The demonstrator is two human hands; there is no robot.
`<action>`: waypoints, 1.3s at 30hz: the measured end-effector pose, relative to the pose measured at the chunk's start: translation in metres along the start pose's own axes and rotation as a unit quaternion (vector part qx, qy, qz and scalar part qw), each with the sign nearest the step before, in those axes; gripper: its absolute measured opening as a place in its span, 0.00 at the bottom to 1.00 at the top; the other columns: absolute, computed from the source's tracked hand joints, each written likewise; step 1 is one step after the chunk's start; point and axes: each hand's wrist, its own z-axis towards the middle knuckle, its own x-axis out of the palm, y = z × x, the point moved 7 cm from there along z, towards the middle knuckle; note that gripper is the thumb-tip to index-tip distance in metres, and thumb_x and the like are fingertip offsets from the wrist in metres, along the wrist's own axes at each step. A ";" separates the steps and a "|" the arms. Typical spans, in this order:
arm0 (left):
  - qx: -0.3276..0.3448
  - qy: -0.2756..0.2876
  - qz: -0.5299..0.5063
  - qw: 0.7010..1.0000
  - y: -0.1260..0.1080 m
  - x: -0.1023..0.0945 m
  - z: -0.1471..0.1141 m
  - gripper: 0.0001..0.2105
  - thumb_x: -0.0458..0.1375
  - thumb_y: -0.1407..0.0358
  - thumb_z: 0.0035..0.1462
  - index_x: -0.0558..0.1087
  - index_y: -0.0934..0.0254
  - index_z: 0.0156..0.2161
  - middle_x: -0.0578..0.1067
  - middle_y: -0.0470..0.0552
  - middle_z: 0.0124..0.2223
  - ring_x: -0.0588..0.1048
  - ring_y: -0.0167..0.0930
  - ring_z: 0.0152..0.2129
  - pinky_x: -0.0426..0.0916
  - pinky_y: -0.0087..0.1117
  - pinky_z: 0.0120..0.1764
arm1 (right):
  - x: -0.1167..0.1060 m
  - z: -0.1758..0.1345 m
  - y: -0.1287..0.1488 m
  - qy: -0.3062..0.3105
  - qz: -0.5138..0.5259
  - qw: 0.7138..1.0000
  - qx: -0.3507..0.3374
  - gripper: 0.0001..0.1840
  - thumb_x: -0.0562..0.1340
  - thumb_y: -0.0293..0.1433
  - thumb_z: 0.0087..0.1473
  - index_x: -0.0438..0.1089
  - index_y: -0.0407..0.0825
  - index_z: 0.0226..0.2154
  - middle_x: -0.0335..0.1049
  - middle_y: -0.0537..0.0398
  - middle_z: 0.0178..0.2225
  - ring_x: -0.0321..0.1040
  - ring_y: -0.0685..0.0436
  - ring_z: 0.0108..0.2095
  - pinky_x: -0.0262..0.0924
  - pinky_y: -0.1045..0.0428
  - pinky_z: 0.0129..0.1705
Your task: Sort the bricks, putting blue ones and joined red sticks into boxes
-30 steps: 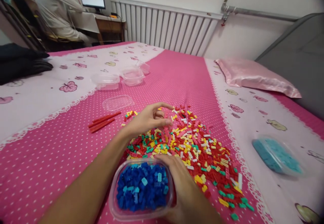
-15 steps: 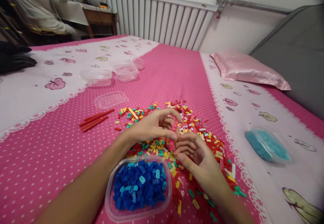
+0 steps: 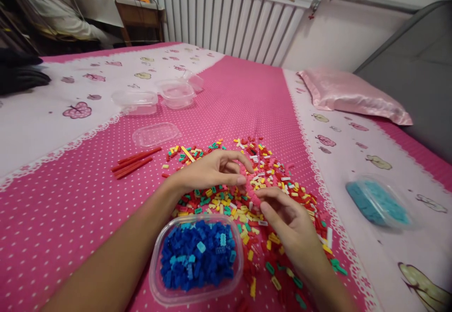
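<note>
Between my two hands is a curved pink piece that looks like joined toy bricks (image 3: pixel 251 190), held above a loose pile of bricks. My left hand (image 3: pixel 219 170) curls around its upper left side, thumb and fingers closed on it. My right hand (image 3: pixel 287 215) pinches its lower end between thumb and forefinger, with the other fingers bent in. Red, yellow, green, white and pink small bricks (image 3: pixel 226 204) lie scattered under and around both hands. Just in front of me, a clear plastic tub (image 3: pixel 152 274) holds dark and light blue bricks (image 3: pixel 199 260).
Red sticks (image 3: pixel 136 161) and a clear lid (image 3: pixel 156 135) lie left of the pile. Clear containers (image 3: pixel 136 101) stand farther back. A tub of teal bricks (image 3: pixel 379 201) is on the right, below a pink pillow (image 3: pixel 353 91). A person (image 3: pixel 60 11) sits at a desk, far left.
My right hand has shifted slightly right and down, away from the left, so more of the pink piece shows between them. The view has tilted slightly.
</note>
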 end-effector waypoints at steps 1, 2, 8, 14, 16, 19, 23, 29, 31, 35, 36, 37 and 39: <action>-0.005 0.004 -0.003 1.000 0.000 0.001 -0.001 0.14 0.67 0.63 0.57 0.73 0.65 0.45 0.76 0.44 0.27 0.72 0.22 0.22 0.61 0.22 0.27 | -0.001 0.000 0.003 -0.007 -0.011 1.000 -0.015 0.09 0.65 0.39 0.60 0.78 0.55 0.39 0.77 0.53 0.39 0.74 0.44 0.41 0.70 0.51 0.44; -0.012 0.008 -0.004 1.000 0.000 0.001 -0.002 0.15 0.67 0.63 0.56 0.73 0.65 0.46 0.76 0.44 0.27 0.71 0.22 0.21 0.60 0.22 0.26 | -0.002 0.001 0.006 -0.012 -0.020 0.999 -0.027 0.08 0.65 0.39 0.60 0.79 0.55 0.38 0.77 0.53 0.39 0.74 0.43 0.42 0.70 0.51 0.45; -0.042 0.000 -0.024 0.999 0.001 -0.001 -0.004 0.13 0.70 0.63 0.52 0.72 0.67 0.36 0.78 0.47 0.30 0.76 0.25 0.26 0.66 0.24 0.32 | -0.005 0.003 0.002 -0.027 -0.003 1.000 0.002 0.09 0.67 0.40 0.58 0.79 0.55 0.39 0.80 0.53 0.39 0.77 0.43 0.40 0.72 0.51 0.42; -0.016 0.025 0.039 0.999 -0.001 -0.002 -0.003 0.09 0.70 0.66 0.51 0.76 0.68 0.32 0.77 0.48 0.30 0.74 0.25 0.27 0.66 0.25 0.31 | -0.005 0.001 -0.002 -0.013 -0.014 1.000 0.010 0.12 0.66 0.43 0.58 0.79 0.53 0.37 0.81 0.52 0.38 0.77 0.42 0.39 0.71 0.50 0.42; -0.008 0.053 0.054 0.997 -0.001 0.001 -0.003 0.08 0.70 0.66 0.51 0.77 0.67 0.32 0.78 0.49 0.31 0.75 0.26 0.28 0.67 0.26 0.33 | -0.005 0.001 -0.001 -0.005 -0.027 1.000 0.008 0.13 0.65 0.43 0.59 0.79 0.53 0.37 0.80 0.52 0.37 0.76 0.42 0.39 0.71 0.50 0.41; 0.002 0.057 0.052 0.997 0.000 0.000 -0.003 0.09 0.70 0.65 0.51 0.77 0.66 0.35 0.78 0.50 0.33 0.75 0.27 0.30 0.68 0.27 0.34 | -0.004 0.002 -0.003 -0.004 -0.011 1.000 0.016 0.13 0.65 0.44 0.59 0.79 0.53 0.37 0.80 0.52 0.37 0.76 0.42 0.38 0.72 0.49 0.42; -0.005 0.023 0.010 1.000 0.003 -0.003 -0.003 0.17 0.69 0.64 0.53 0.73 0.64 0.47 0.75 0.47 0.32 0.75 0.26 0.29 0.66 0.25 0.32 | -0.001 0.002 -0.011 0.002 0.050 0.998 0.043 0.13 0.68 0.44 0.56 0.76 0.54 0.38 0.80 0.53 0.37 0.78 0.43 0.36 0.73 0.48 0.41; -0.010 0.056 0.018 0.998 0.003 0.006 -0.003 0.22 0.69 0.68 0.53 0.71 0.62 0.53 0.76 0.47 0.33 0.76 0.27 0.29 0.67 0.26 0.33 | 0.002 0.000 -0.012 -0.017 0.059 0.998 0.032 0.13 0.68 0.44 0.56 0.71 0.53 0.38 0.77 0.54 0.36 0.77 0.43 0.35 0.73 0.49 0.39; -0.009 0.062 0.024 0.998 0.002 0.007 -0.003 0.22 0.68 0.68 0.54 0.70 0.62 0.53 0.76 0.47 0.33 0.76 0.27 0.30 0.68 0.27 0.34 | 0.001 -0.001 -0.009 -0.015 0.055 0.998 0.026 0.13 0.68 0.42 0.56 0.70 0.54 0.40 0.76 0.54 0.36 0.76 0.45 0.34 0.71 0.51 0.36; 0.009 0.039 0.027 0.999 -0.004 -0.001 -0.006 0.23 0.65 0.68 0.57 0.67 0.61 0.56 0.72 0.44 0.33 0.73 0.26 0.31 0.66 0.26 0.35 | -0.018 0.002 -0.003 -0.057 -0.027 0.998 -0.007 0.14 0.65 0.40 0.60 0.69 0.54 0.47 0.75 0.53 0.40 0.73 0.47 0.34 0.68 0.52 0.35; 0.015 0.021 0.027 0.999 -0.005 -0.007 -0.007 0.23 0.64 0.68 0.58 0.66 0.61 0.58 0.71 0.45 0.34 0.73 0.26 0.31 0.66 0.26 0.35 | -0.025 0.004 -0.001 -0.078 -0.054 0.995 -0.021 0.14 0.64 0.41 0.61 0.69 0.53 0.46 0.75 0.52 0.40 0.73 0.46 0.35 0.69 0.51 0.37; 0.016 -0.003 0.028 0.999 -0.005 -0.014 -0.009 0.22 0.62 0.67 0.60 0.66 0.60 0.59 0.71 0.46 0.36 0.73 0.26 0.33 0.65 0.26 0.35 | -0.031 0.006 0.001 -0.096 -0.078 0.992 -0.035 0.13 0.64 0.41 0.60 0.70 0.53 0.45 0.75 0.51 0.41 0.73 0.45 0.36 0.69 0.50 0.39; 0.001 -0.049 0.026 0.998 -0.003 -0.029 -0.014 0.22 0.58 0.67 0.61 0.64 0.58 0.61 0.72 0.48 0.40 0.74 0.28 0.36 0.66 0.26 0.35 | -0.038 0.015 0.007 -0.111 -0.116 0.986 -0.046 0.14 0.64 0.43 0.60 0.70 0.52 0.43 0.76 0.51 0.39 0.74 0.43 0.38 0.70 0.47 0.41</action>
